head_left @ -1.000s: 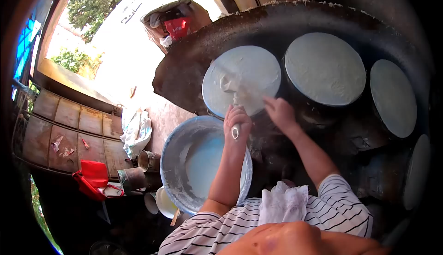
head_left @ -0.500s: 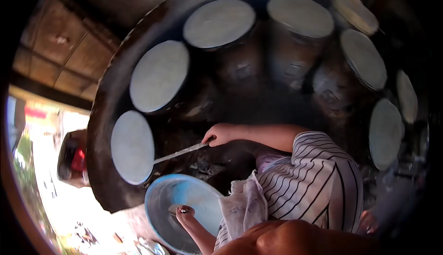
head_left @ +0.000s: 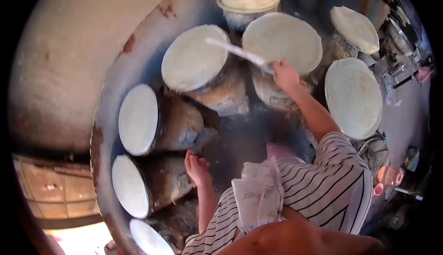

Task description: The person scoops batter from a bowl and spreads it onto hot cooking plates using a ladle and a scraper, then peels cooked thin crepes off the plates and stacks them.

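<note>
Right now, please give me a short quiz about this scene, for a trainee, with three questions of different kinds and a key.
1. What does the right hand hold?
2. True or false: the left hand presses on one of the round sheets.
3. Fill the gap: the cloth hangs over the front of the striped ____.

Key: 1. A pale stick. 2. False; it is away from them. 3. Shirt.

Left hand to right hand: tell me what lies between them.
In the head view, between left hand and right hand lie a dark, hazy stretch and a brown drum's side.
</note>
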A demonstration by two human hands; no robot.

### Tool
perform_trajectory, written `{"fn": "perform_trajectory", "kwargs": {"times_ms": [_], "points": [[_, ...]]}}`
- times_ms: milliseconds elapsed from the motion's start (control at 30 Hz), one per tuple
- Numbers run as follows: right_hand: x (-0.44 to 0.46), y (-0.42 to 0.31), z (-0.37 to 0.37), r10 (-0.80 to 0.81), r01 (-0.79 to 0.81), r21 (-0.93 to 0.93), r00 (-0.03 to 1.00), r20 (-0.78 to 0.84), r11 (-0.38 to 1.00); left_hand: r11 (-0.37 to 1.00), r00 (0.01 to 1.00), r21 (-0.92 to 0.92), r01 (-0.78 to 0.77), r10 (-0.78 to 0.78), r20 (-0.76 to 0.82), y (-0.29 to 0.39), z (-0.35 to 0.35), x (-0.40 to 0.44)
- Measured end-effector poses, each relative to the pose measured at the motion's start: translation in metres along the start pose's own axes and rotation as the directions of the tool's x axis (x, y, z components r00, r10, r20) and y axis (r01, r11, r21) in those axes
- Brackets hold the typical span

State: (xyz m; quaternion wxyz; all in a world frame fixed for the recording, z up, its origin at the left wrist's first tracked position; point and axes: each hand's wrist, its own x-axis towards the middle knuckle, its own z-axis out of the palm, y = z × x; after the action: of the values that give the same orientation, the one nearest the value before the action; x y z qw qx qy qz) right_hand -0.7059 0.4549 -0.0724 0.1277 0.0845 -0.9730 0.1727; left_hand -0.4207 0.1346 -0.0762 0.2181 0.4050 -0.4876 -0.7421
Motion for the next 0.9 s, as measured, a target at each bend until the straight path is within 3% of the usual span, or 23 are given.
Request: {"fn": "perform_trajectory", "kwargs": {"times_ms": [67, 100, 133, 200, 267, 300, 333, 367, 400, 433, 467, 500, 533, 600, 667, 700, 767, 800, 833, 867, 900], "points": [[0.020, 0.019, -0.004, 0.030, -0.028, -0.033, 0.998, 0.063, 0.999, 0.994, 0.990, 0.106, 0.025, -0.039, 0.135, 0.005, 0.077, 0.020], [0.024, 0.028, -0.005, 0.037, -0.031, -0.054, 0.994, 0.106, 0.998, 0.965, 0.984, 0.264, 0.011, -0.058, 0.170, 0.019, 0.117, 0.014], [0.026, 0.039, -0.004, -0.020, 0.020, -0.013, 1.000, 0.008, 1.000, 0.967, 0.946, 0.251, -0.034, -0.050, 0.320, 0.016, 0.139, 0.023], [0.035, 0.045, -0.020, -0.029, 0.029, 0.012, 0.999, -0.016, 0.999, 0.910, 0.910, 0.391, -0.136, -0.041, 0.412, 0.010, 0.188, 0.042], [0.047, 0.043, -0.041, -0.061, 0.064, 0.049, 0.997, -0.053, 0.997, 0.746, 0.775, 0.476, -0.465, 0.084, 0.626, 0.007, 0.241, 0.065], [0.055, 0.043, -0.048, -0.084, 0.089, 0.067, 0.993, -0.077, 0.994, 0.566, 0.628, 0.421, -0.708, 0.233, 0.742, 0.009, 0.270, 0.077], [0.061, 0.046, -0.052, -0.092, 0.100, 0.076, 0.990, -0.111, 0.992, 0.338, 0.415, 0.304, -0.891, 0.328, 0.849, 0.010, 0.302, 0.090], [0.070, 0.049, -0.051, -0.112, 0.115, 0.053, 0.992, -0.058, 0.992, 0.131, 0.279, 0.247, -0.960, 0.388, 0.878, 0.010, 0.329, 0.102], [0.076, 0.055, -0.056, -0.091, 0.091, 0.008, 0.996, -0.014, 0.996, -0.066, 0.092, 0.130, -0.989, 0.415, 0.905, 0.006, 0.363, 0.110], [0.081, 0.044, -0.075, -0.051, 0.051, 0.008, 0.996, 0.076, 0.999, -0.075, -0.012, 0.020, -0.997, 0.400, 0.917, 0.008, 0.394, 0.116], [0.086, 0.050, -0.081, -0.088, 0.087, 0.041, 0.995, 0.040, 0.995, -0.069, -0.068, -0.047, -0.997, 0.341, 0.938, 0.013, 0.426, 0.111], [0.091, 0.052, -0.084, -0.096, 0.095, 0.035, 0.995, 0.035, 0.995, -0.297, -0.253, -0.152, -0.943, 0.342, 0.905, 0.010, 0.451, 0.118], [0.095, 0.049, -0.096, -0.087, 0.085, 0.050, 0.995, 0.047, 0.995, -0.235, -0.295, -0.237, -0.943, 0.258, 0.920, 0.020, 0.469, 0.115], [0.108, 0.051, -0.120, -0.065, 0.060, 0.064, 0.995, 0.074, 0.996, 0.082, -0.419, -0.432, -0.898, 0.136, 0.898, 0.025, 0.506, 0.128], [0.120, 0.059, -0.130, -0.034, 0.028, 0.055, 0.993, 0.117, 0.998, 0.032, -0.480, -0.488, -0.872, 0.133, 0.867, 0.018, 0.527, 0.150], [0.122, 0.068, -0.139, 0.024, -0.023, 0.115, 1.000, -0.007, 0.993, -0.017, -0.484, -0.487, -0.873, 0.147, 0.863, 0.013, 0.538, 0.157], [0.105, 0.081, -0.149, 0.148, -0.084, 0.307, 0.970, -0.194, 0.948, 0.066, -0.253, -0.263, -0.962, 0.130, 0.959, 0.034, 0.546, 0.119], [0.094, 0.093, -0.160, 0.268, -0.191, 0.334, 0.942, -0.202, 0.923, -0.050, -0.359, -0.356, -0.933, 0.155, 0.920, 0.051, 0.550, 0.108], [0.084, 0.117, -0.152, 0.368, -0.241, 0.390, 0.883, -0.292, 0.889, -0.003, -0.352, -0.353, -0.935, 0.101, 0.931, 0.070, 0.558, 0.087], [0.071, 0.132, -0.162, 0.563, -0.465, 0.423, 0.814, -0.140, 0.778, 0.025, -0.394, -0.397, -0.918, 0.082, 0.916, 0.081, 0.567, 0.078], [0.053, 0.137, -0.164, 0.682, -0.520, 0.572, 0.724, -0.097, 0.634, 0.082, -0.393, -0.398, -0.914, 0.068, 0.917, 0.090, 0.569, 0.068]]}}
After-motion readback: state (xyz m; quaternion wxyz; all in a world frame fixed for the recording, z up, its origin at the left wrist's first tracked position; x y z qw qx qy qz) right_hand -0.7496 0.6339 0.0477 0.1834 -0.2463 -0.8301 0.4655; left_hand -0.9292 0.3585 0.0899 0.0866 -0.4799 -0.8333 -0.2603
